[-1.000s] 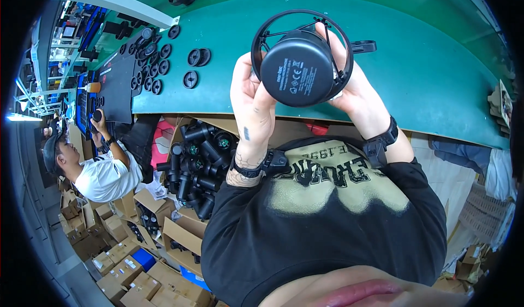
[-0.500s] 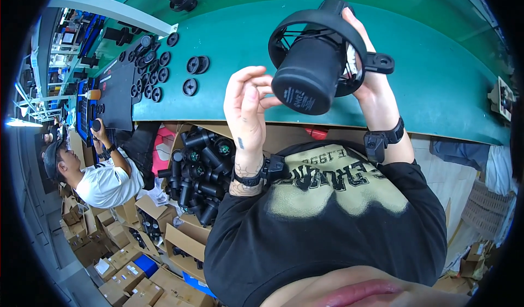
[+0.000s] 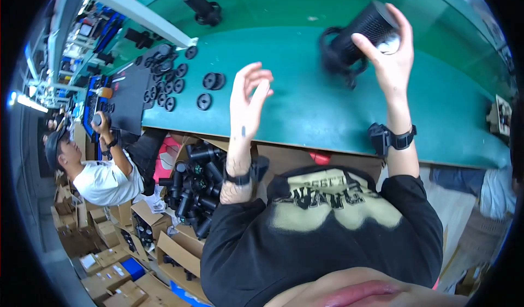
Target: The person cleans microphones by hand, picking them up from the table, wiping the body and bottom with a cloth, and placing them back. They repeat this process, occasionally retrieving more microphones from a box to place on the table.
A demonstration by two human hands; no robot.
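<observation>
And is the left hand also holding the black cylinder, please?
No, the left hand is apart from the black cylinder, which the right hand grips.

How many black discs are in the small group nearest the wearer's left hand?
3, left of the left hand: one disc overlapping a second, and a third nearer the table edge. More could be hidden beneath.

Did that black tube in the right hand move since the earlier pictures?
Yes. The black tube in the right hand has moved rightward, away from the black rings, and farther from the near edge of the green table.
</observation>
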